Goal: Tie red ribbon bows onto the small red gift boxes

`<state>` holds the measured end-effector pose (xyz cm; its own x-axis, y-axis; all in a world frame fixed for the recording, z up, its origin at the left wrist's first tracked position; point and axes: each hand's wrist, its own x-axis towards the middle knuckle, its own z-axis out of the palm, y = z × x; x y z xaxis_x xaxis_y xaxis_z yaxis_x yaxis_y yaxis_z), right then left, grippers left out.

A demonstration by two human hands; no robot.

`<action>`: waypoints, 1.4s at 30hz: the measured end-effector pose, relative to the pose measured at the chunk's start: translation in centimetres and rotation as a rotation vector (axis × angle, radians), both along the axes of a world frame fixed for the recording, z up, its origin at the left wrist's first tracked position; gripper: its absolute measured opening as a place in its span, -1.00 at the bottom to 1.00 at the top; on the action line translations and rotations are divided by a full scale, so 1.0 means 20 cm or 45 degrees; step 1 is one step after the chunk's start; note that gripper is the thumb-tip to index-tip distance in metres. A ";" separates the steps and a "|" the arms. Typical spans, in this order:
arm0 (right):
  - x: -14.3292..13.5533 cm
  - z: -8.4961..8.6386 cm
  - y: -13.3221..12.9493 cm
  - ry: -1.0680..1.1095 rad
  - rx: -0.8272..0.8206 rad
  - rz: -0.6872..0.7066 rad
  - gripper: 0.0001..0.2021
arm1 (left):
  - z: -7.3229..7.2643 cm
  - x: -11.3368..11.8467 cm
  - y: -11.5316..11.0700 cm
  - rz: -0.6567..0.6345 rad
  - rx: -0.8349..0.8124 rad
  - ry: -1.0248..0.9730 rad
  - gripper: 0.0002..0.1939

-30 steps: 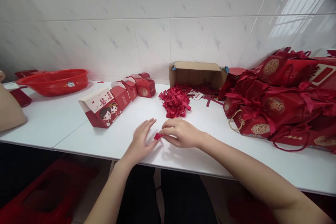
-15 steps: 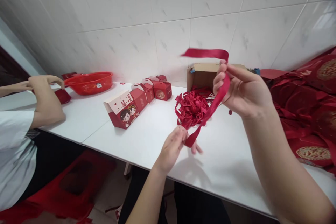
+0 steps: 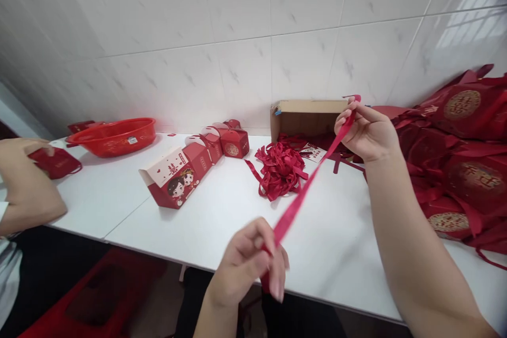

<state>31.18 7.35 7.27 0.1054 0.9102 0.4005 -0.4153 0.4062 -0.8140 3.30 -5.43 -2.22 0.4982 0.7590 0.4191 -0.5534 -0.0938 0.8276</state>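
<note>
A red ribbon [image 3: 303,194] runs slantwise between my two hands above the white table. My right hand [image 3: 370,129], higher up, pinches it near its far end, and a short piece sticks out past the fingers. Low and nearer to me, my left hand [image 3: 253,259] is closed on the other part, with a tail hanging below the fingers. Behind the ribbon, a tangled heap of red ribbons [image 3: 282,169] lies on the table in front of an open cardboard box [image 3: 309,107].
Several red gift boxes [image 3: 170,182] stand in a row left of the heap. A red plastic basin [image 3: 114,137] is farther left, beside another person's arm [image 3: 29,190] and a red pouch [image 3: 55,162]. Red bags with gold emblems [image 3: 467,169] are piled at right.
My left hand has moved down and toward me, drawing the ribbon straighter and longer. The loose end above my right hand has shortened. The view has shifted slightly right.
</note>
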 end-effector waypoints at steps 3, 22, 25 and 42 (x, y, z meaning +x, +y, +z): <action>0.01 -0.10 0.10 -0.385 -0.157 -0.145 -0.81 | 0.02 0.02 0.08 0.899 -0.057 0.012 -0.66; 0.14 -0.80 0.39 -1.711 -0.949 -1.042 -0.67 | -0.30 0.10 0.28 0.949 0.390 1.861 -0.31; 0.15 -0.80 0.38 -1.691 -0.945 -1.070 -0.72 | -0.30 0.10 0.28 0.938 0.395 1.856 -0.32; 0.07 -0.74 0.34 -1.722 -0.651 -0.749 -0.84 | -0.25 0.08 0.28 1.709 0.304 1.309 -0.74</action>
